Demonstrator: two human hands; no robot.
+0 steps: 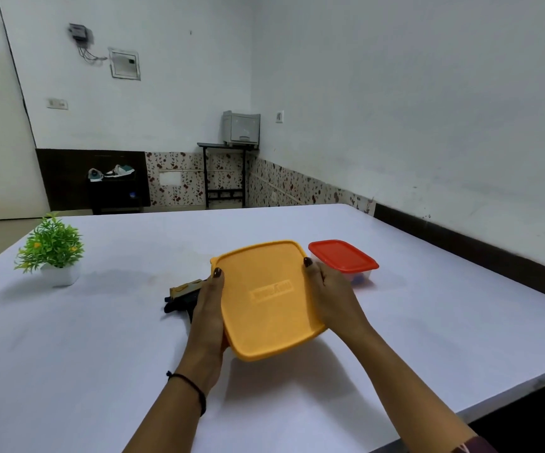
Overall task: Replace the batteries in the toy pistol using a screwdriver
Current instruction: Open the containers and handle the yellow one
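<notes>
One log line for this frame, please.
left hand + right hand: grip yellow-lidded box, lid on | toy pistol: on table, partly behind left hand | red-lidded box: on table, closed

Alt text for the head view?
The left hand and the right hand grip a yellow square plastic box above a white table. A black-and-yellow toy pistol lies behind the left hand; a red-lidded clear plastic container sits right, a green potted plant far left.
</notes>
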